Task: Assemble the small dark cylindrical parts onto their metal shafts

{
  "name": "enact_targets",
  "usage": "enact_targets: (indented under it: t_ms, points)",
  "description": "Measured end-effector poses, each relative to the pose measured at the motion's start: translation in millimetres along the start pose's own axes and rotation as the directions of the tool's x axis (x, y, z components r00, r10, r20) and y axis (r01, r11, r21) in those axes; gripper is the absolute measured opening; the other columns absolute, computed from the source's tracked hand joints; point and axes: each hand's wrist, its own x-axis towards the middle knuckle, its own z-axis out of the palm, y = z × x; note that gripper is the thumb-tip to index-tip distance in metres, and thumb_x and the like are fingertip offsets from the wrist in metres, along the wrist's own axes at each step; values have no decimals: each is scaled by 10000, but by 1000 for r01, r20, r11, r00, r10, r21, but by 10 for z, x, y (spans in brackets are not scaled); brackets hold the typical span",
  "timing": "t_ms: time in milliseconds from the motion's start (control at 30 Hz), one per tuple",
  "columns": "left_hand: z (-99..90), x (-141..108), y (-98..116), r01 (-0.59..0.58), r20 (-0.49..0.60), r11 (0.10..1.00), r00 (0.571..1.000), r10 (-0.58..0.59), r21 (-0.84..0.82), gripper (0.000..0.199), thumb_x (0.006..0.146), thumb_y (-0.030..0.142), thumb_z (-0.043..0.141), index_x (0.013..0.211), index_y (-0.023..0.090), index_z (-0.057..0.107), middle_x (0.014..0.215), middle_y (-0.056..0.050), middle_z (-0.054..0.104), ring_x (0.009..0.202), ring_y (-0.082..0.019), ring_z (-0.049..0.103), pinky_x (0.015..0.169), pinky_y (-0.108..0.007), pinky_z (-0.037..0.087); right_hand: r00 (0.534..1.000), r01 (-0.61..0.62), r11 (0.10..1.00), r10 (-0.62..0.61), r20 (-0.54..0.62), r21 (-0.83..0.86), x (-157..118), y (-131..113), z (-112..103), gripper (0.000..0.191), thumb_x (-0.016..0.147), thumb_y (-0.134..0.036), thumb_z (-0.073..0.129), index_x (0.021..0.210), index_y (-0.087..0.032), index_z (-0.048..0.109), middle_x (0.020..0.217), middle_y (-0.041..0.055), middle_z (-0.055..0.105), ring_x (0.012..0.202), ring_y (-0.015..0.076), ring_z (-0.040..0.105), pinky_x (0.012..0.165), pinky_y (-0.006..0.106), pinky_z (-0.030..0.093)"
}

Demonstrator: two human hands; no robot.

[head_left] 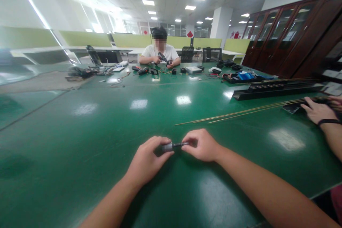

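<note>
1. The left hand is gripping the cylinder between thumb and fingers. The thumb and fingers are curving around it, partly open by the width of the part.
2. The cylinder is showing a smooth grey body and is lying nearly level in the grip, above the near side of the green table. Its left end is being hidden by the hand.
3. A thin, dark shaft is extending from the right side of the cylinder. Fine surface detail is appearing too small to tell.
4. Across the table, a person in a white top is holding a drill.
5. The right hand is pinching the free end of the shaft between thumb and fingertips. The fingertips are nearly closing together.
6. Thin brass-coloured rods are lying beyond the right hand and running toward the right.
7. A black channel is resting on the table beyond the rods.
8. At far right, a co-worker's hand, with a dark wristband, is resting at a dark plate near the rods.
</note>
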Motion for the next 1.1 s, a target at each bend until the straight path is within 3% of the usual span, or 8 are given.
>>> enact_targets:
  t_ms: [367,600,767,933,1033,1100]
  points:
    - [-28,18,-56,45,-6,998,999,-45,34,237,808,326,719,1031,275,656,1000,20,697,921,-178,658,840,-308,510,999,-44,999,45,-17,15,9,38,-5,102,775,-247,714,828,-162,736,742,27,715,644,137,628,625,235,462]
    - [-63,49,-135,19,-10,996,1000,-18,90,322,823,390,701,1136,326,660,1041,14,687,943,-182,647,861,-311,510,997,-61,998,61,-37,-5,25,53,-25,96,776,-250,709,815,-166,732,733,27,713,639,140,625,621,237,463]
    - [-140,109,-212,108,-165,989,982,-90,99,364,804,504,678,1095,286,693,1027,-29,685,919,-214,648,860,-343,518,997,-71,997,70,44,21,17,59,-11,115,768,-268,720,814,-164,736,718,26,711,616,132,619,604,229,466]
    - [-168,170,-288,326,-286,942,897,-336,-85,502,740,551,692,1100,203,644,1027,-79,700,932,-259,666,948,-436,518,994,-63,998,62,95,17,24,55,-3,124,766,-270,723,819,-159,742,715,29,710,614,125,616,604,223,465]
    - [-191,207,-277,324,-265,881,866,-423,-345,598,685,530,735,1121,155,569,1094,-135,693,1026,-274,669,1007,-454,507,991,-51,999,50,126,8,29,50,-14,137,765,-281,725,823,-160,749,725,30,715,619,125,623,609,222,466]
    - [-271,199,-229,333,-233,858,866,-443,-392,600,702,506,729,1149,147,555,1136,-152,686,1082,-274,657,1043,-453,486,989,-38,999,37,142,2,31,41,-24,149,764,-290,727,832,-160,754,736,31,719,629,129,632,614,223,468]
